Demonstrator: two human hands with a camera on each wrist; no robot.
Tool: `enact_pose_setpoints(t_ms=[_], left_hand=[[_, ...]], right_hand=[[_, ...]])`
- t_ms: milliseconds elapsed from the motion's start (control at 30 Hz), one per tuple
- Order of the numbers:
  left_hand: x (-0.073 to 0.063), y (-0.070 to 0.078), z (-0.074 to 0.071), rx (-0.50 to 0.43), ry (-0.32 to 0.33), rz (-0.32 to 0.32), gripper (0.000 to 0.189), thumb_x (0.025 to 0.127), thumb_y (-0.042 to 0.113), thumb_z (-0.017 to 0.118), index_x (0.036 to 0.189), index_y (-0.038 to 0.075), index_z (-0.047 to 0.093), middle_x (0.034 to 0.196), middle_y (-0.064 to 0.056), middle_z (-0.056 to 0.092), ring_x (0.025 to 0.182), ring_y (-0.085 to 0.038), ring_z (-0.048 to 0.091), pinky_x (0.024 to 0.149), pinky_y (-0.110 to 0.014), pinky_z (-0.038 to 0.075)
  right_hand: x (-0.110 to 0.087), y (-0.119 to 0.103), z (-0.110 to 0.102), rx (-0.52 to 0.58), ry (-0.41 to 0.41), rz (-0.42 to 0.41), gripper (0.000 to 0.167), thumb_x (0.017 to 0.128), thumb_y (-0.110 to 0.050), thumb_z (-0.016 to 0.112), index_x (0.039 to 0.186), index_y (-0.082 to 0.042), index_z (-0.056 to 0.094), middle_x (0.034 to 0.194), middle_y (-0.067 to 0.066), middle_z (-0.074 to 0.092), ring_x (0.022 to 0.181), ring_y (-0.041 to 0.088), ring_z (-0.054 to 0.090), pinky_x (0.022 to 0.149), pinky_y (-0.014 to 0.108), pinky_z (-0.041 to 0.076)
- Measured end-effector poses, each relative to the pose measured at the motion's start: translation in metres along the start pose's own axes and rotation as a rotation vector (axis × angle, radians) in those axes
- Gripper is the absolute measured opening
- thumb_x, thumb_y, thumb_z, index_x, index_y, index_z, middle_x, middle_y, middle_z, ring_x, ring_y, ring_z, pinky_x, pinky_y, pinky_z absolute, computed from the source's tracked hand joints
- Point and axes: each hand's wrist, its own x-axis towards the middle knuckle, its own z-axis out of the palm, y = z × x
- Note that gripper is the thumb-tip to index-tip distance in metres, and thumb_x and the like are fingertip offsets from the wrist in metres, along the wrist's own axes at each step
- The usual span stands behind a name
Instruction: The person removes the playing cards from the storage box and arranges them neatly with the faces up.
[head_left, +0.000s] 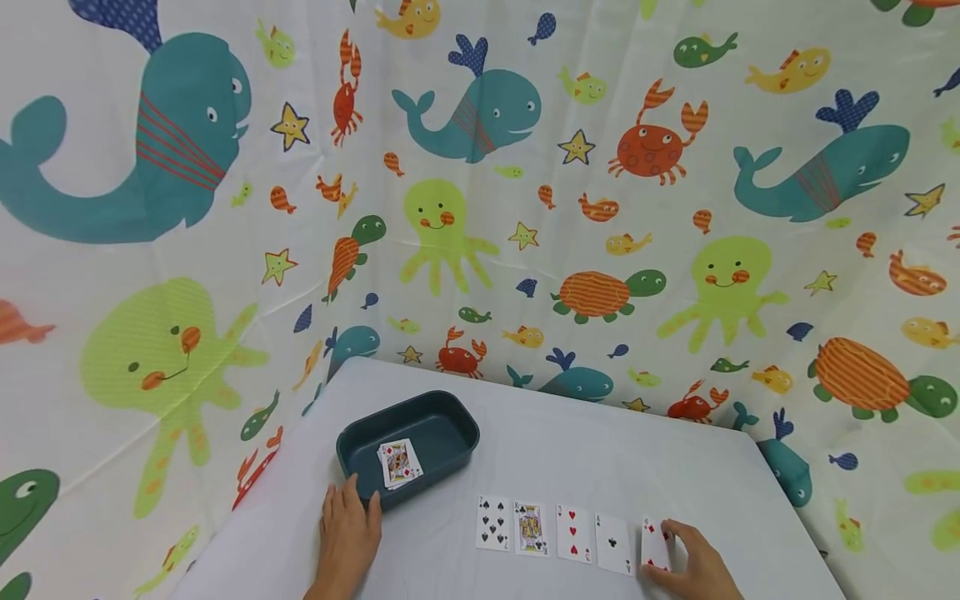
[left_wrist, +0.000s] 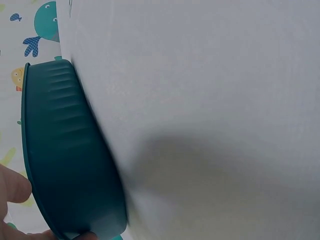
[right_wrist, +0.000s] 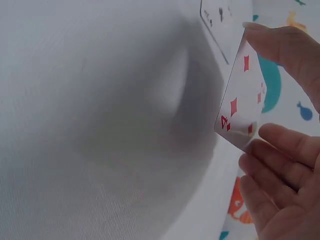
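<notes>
In the head view, my left hand [head_left: 349, 533] is at the near left corner of a dark teal tray [head_left: 463, 450], fingertips touching its rim and outer wall. Inside the tray lies a small stack of face-up cards [head_left: 401, 463], a king of diamonds on top. At the right end of a row of playing cards, my right hand [head_left: 692, 562] pinches the four of diamonds [head_left: 652, 546] between thumb and fingers. The right wrist view shows this card [right_wrist: 240, 105] tilted, its near edge off the cloth.
Left of the held card lie the ace of clubs [head_left: 613, 543], three of hearts [head_left: 574, 533], king of clubs [head_left: 531, 529] and seven of spades [head_left: 492, 523], face up on the white table [head_left: 540, 442]. A sea-animal print curtain [head_left: 525, 333] hangs behind and beside it.
</notes>
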Motion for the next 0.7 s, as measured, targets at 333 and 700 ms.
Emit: enact_pose_setpoints(t_ms=[333,700], left_hand=[[-0.0008,0.0018,-0.0016,0.004,0.014,0.016,0.060,0.105,0.020,0.053,0.147,-0.017,0.030,0.149,-0.043,0.032,0.146,-0.059,0.015,0.117,-0.071,0.015],[-0.0010,0.0024,-0.0020,0.018,0.021,0.022,0.060,0.105,0.021,0.053,0.146,-0.018,0.031,0.148,-0.043,0.034,0.145,-0.059,0.016,0.117,-0.071,0.016]], right_hand=[[0.0058,0.0025,-0.0013,-0.024,-0.070,0.018,0.109,0.057,-0.070,0.088,0.134,0.001,0.057,0.138,0.030,0.053,0.120,0.050,0.054,0.096,0.067,0.048],[0.0107,0.0063,0.0016,-0.028,-0.105,0.046,0.106,0.057,-0.064,0.091,0.134,0.001,0.058,0.138,0.030,0.054,0.119,0.048,0.055,0.098,0.066,0.048]])
